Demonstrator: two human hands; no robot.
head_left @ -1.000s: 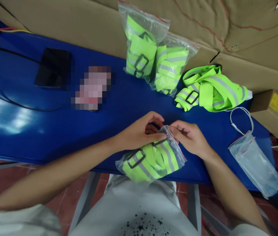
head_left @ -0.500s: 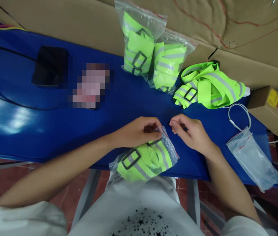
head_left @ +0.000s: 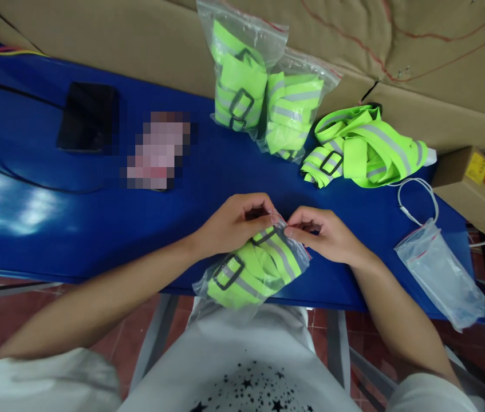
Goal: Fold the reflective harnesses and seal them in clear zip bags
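Note:
A clear zip bag (head_left: 263, 294) lies at the table's front edge, partly overhanging it. Inside is a folded neon-yellow reflective strap (head_left: 242, 280) with grey stripes and black buckles. My left hand (head_left: 242, 220) pinches the red-lined zip edge of the bag at its upper corner. Close beside it, my right hand (head_left: 326, 232) has thumb and fingers closed on the same zip edge, a little further along. The fingertips of both hands nearly meet.
Two filled zip bags (head_left: 242, 86) stand at the back against a brown covered panel (head_left: 139, 40). Loose neon straps (head_left: 371, 149) lie right of them. Several clear bags (head_left: 444, 274), a cardboard box (head_left: 457, 183), a black box (head_left: 87, 117) and a blurred-out item (head_left: 158, 151) are on the blue table (head_left: 208, 189).
My right hand has moved left and now grips the bag's zip edge. My left hand has risen slightly, still holding the bag's corner.

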